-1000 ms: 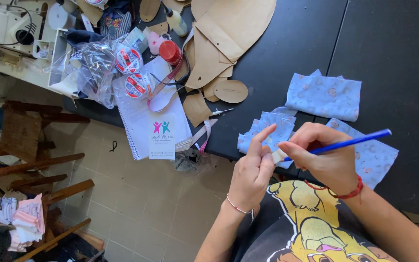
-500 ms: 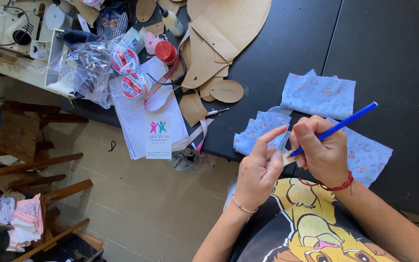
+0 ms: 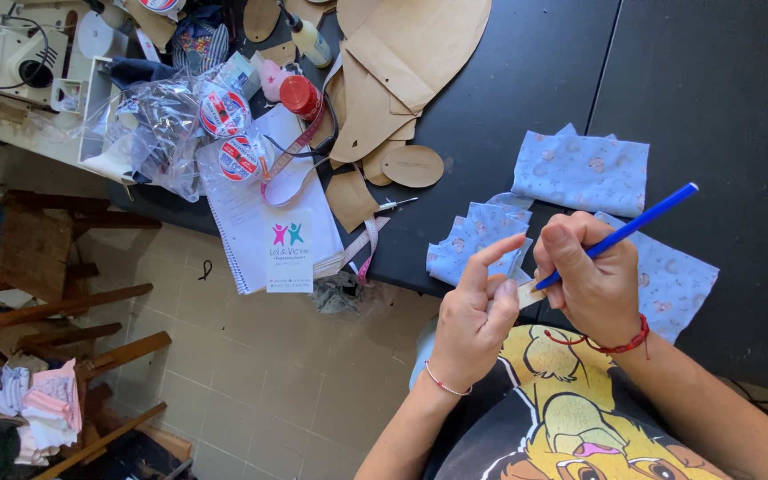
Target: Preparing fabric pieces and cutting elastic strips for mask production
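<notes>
My right hand (image 3: 590, 277) grips a blue pencil (image 3: 642, 223) with its tip down between my two hands. My left hand (image 3: 476, 313) pinches a small pale piece (image 3: 526, 292) at the pencil's tip; I cannot tell what the piece is. Both hands hover at the near edge of a black table (image 3: 535, 80). Just beyond them lie three light blue printed fabric pieces: one by my left fingers (image 3: 471, 236), one farther back (image 3: 581, 171), one partly under my right hand (image 3: 676, 277).
Brown paper patterns (image 3: 402, 53) and small card shapes (image 3: 412, 165) lie at the table's left part. A spiral notebook (image 3: 264, 222), a measuring tape (image 3: 362, 249), a red-capped bottle (image 3: 300, 96) and bagged tape rolls (image 3: 224, 133) crowd the left edge. Wooden stools (image 3: 55, 302) stand on the tiled floor.
Both hands have shifted slightly left and closer together; the pencil has tilted steeper, its tip now at the small piece held by my left fingers.
</notes>
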